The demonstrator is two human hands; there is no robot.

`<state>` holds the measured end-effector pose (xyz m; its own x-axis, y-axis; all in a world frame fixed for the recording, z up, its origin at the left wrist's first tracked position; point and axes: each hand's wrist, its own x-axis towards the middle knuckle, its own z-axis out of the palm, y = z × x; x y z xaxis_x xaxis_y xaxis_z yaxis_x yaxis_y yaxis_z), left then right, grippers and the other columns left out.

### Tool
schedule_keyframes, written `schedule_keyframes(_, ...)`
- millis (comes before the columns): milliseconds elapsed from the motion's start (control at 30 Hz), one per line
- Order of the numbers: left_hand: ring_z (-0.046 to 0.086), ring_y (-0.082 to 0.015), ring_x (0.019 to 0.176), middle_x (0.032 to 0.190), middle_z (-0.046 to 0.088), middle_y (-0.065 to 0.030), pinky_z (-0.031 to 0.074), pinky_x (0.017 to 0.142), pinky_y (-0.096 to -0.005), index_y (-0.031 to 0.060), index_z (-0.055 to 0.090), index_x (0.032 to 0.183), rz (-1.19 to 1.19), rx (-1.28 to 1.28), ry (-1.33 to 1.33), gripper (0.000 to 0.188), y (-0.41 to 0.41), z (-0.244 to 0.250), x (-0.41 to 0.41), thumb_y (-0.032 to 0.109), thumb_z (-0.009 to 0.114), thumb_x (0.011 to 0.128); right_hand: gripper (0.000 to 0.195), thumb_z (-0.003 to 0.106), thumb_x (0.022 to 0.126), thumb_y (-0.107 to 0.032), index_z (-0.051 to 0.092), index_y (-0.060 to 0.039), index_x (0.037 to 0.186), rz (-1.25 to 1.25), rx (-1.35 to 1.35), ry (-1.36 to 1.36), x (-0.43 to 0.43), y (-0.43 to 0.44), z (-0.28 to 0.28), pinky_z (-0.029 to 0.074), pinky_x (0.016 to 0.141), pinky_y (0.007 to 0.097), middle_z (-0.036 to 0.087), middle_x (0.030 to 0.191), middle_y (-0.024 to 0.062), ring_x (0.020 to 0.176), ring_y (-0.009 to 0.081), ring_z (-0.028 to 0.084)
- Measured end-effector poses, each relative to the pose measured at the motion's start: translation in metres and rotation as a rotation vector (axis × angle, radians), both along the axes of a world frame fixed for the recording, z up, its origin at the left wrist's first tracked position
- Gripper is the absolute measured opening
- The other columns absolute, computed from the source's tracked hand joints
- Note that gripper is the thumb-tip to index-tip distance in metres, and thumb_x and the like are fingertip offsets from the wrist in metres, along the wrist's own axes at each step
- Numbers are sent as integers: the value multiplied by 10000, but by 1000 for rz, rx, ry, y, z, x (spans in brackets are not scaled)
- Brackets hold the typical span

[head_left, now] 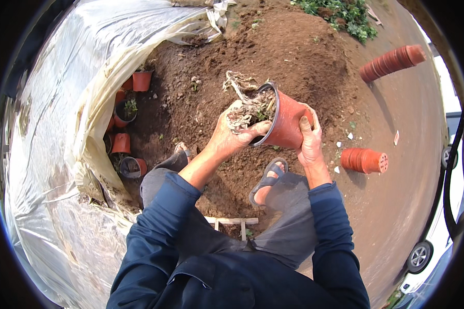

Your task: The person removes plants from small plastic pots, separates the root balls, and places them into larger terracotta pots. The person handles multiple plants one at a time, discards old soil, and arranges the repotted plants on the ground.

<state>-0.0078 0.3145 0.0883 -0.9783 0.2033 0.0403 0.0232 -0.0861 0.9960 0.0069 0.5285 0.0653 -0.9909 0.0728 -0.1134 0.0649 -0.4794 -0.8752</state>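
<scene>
A red plastic flowerpot [290,121] with a dark rim lies tipped on its side in the air, its mouth facing left. My right hand [310,135] grips it near its base, the thumb on the wall. At the mouth, my left hand [237,129] is closed around a clump of dried plant stems [241,114], its thumb at the pot's rim. Some small green leaves show among the dry stems and soil inside. Below both hands is loose brown soil [212,170], between my sandalled feet.
Two stacks of red pots, one leaning [392,63] and one lower [361,160], are at right. Several pots [142,81] stand or lie by the plastic sheeting [54,116] at left. Green plants [342,17] grow at top right; a white car [429,247] is at the right edge.
</scene>
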Motion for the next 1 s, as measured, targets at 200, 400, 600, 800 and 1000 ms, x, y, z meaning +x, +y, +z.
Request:
schedule_keyframes(200,650,-134,943,1050,723,-55,525,844,-319,22,684,1125,92,27,-111,320,0,0,-1,165,768,851,608,783,855,-275,498,-33,1334,13,163,61,1,-8,6,462,1024,338,566,1278,80,1190,176,545)
schedule_keyframes(400,666,-134,872,982,735,-93,536,791,-306,-13,686,1070,172,-79,54,211,-3,-11,-2,35,683,864,651,727,889,-373,453,-41,1378,79,156,66,1,-11,-6,436,1052,355,547,1317,77,1224,177,521)
schedule_keyframes(600,661,-136,929,1041,722,-80,536,812,-298,-9,664,1137,123,-116,144,284,-13,-9,-11,42,702,859,628,669,922,-381,434,-57,1405,66,-117,-150,-4,-11,-17,459,1035,370,539,1353,69,1237,199,528)
schedule_keyframes(800,652,-135,903,1002,718,-79,528,801,-297,-4,675,1116,193,-155,188,280,-11,14,-10,80,748,859,567,653,941,-369,473,-58,1379,32,-176,-194,-4,-2,-20,475,1014,371,570,1316,69,1204,198,555)
schedule_keyframes(1000,663,-228,884,1016,708,-131,512,837,-336,-1,646,1137,245,-538,235,298,-37,12,-24,41,706,848,492,652,956,-356,528,-48,1319,-142,3,-261,-10,16,-21,488,972,354,598,1250,70,1126,192,587)
